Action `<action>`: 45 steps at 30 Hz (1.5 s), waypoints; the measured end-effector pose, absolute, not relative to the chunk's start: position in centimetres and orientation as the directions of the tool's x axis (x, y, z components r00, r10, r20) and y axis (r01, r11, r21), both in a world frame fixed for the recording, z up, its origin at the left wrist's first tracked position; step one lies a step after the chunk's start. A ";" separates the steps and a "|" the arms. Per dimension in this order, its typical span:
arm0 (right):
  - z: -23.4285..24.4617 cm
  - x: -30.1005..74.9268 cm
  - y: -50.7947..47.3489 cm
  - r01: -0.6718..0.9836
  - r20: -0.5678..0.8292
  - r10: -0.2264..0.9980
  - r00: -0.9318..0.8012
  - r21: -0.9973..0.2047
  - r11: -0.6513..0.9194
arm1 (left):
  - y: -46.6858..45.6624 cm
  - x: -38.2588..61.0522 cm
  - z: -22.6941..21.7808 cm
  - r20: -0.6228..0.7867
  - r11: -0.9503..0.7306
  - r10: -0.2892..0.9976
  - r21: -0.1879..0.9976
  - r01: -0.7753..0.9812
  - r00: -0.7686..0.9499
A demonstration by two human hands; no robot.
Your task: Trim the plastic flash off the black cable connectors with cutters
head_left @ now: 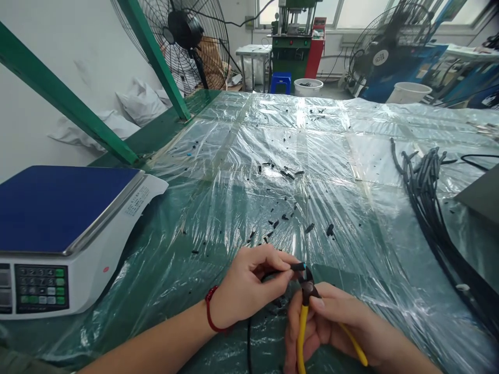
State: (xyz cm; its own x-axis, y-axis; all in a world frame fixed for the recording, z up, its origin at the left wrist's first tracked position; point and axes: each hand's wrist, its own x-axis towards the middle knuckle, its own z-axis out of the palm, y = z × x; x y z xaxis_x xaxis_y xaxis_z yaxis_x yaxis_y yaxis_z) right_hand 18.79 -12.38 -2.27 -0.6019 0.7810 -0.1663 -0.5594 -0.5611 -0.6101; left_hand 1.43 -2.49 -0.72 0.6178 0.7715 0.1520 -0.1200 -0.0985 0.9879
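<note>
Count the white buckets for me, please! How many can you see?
2. One bucket is just right of the blue stool; the other bucket is farther right, below a big fan. More may be hidden behind things.

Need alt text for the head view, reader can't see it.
A person's left hand holds a black cable, its end at the head of yellow-handled cutters gripped in the right hand. Dark scraps dot the plastic sheet beyond; a scale stands at left, a cable bundle lies at right.
</note>
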 end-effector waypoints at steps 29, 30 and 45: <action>-0.6 19.7 -12.2 0.104 -0.483 0.844 -0.234 -0.875 -0.472 | -2.8 0.9 0.0 -0.055 -0.189 0.728 0.942 0.278 0.683; -0.5 19.8 -12.3 0.167 -0.500 0.844 -0.196 -0.865 -0.474 | -2.6 0.9 0.3 -0.085 -0.172 0.703 0.943 0.285 0.706; 0.4 19.5 -13.4 0.686 -0.341 0.919 -0.199 -0.718 -0.118 | -1.6 0.6 2.3 -0.216 -0.311 0.483 0.863 0.397 0.849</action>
State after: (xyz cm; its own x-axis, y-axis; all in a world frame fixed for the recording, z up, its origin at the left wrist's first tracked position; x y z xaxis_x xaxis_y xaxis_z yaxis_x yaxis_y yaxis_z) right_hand 19.54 -13.35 0.37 -0.1989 0.9189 -0.3408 0.6858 -0.1179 -0.7182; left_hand 0.62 -1.55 2.32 0.8487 0.4827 -0.2161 0.3970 -0.3114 0.8634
